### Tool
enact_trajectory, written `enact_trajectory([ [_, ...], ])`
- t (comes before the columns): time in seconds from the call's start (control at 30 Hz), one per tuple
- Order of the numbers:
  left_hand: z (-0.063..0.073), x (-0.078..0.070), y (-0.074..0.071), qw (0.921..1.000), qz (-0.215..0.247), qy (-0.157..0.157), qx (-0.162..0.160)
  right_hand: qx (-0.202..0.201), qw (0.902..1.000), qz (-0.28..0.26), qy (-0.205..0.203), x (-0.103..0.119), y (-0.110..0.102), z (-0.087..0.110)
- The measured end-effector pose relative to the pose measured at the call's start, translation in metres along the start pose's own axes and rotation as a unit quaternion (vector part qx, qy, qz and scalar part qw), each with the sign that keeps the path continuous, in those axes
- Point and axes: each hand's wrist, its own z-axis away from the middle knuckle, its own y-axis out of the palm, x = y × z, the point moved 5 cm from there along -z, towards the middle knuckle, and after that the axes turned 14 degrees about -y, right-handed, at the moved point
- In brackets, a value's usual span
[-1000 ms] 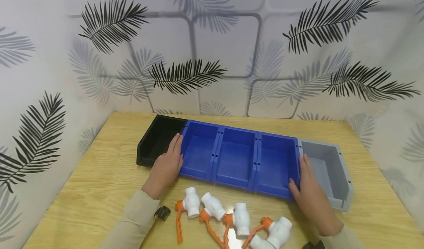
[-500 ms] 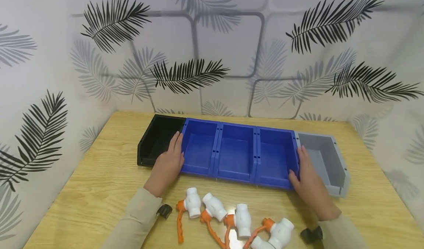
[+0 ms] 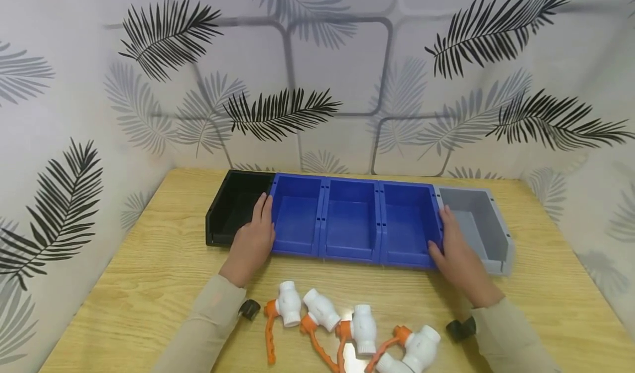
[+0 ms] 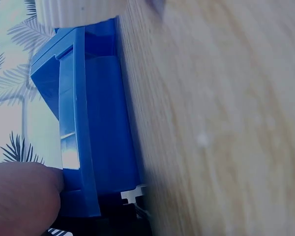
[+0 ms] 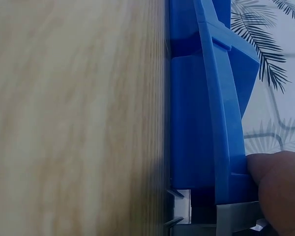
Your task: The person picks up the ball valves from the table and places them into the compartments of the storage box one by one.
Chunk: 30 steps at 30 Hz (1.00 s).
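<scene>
A joined row of storage bins lies across the table: a black bin [image 3: 238, 207] at the left, three blue bins [image 3: 296, 219], and a grey bin [image 3: 473, 224] at the right. My left hand [image 3: 250, 246] holds the wall where black meets blue, fingers along its top. Its thumb [image 4: 24, 199] touches the blue bin's front corner in the left wrist view. My right hand [image 3: 458, 260] grips the blue-grey junction, its thumb [image 5: 280, 187] against the right blue bin [image 5: 191, 123]. The fingers' far sides are hidden.
Several white valves [image 3: 289, 304] with orange handles lie in front of the row, near the table's [image 3: 129, 285] front. Black wrist bands [image 3: 249, 309] show under the sleeves. A leaf-patterned wall covering [image 3: 337, 75] stands right behind the table.
The row's right end has swung back toward the wall with my right hand on it, so the row lies straighter. The left end has shifted slightly; the valves have stayed put.
</scene>
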Motion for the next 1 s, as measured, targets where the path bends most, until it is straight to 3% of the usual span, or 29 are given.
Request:
enact_trajectory([
  [0.47,-0.009,0.003,0.003,0.9998,0.004,-0.014,0.009,0.018,0.9994,-0.006,0.028,-0.013,0.006,-0.021],
  [0.73,-0.014,-0.002,-0.003,0.9998,0.006,0.000,-0.019,0.042,0.9971,-0.026,0.058,-0.028,0.010,-0.033],
  [1.0,-0.021,0.001,0.004,0.9996,-0.004,-0.024,0.013,0.040,0.9972,-0.028,0.057,-0.034,0.011,-0.040],
])
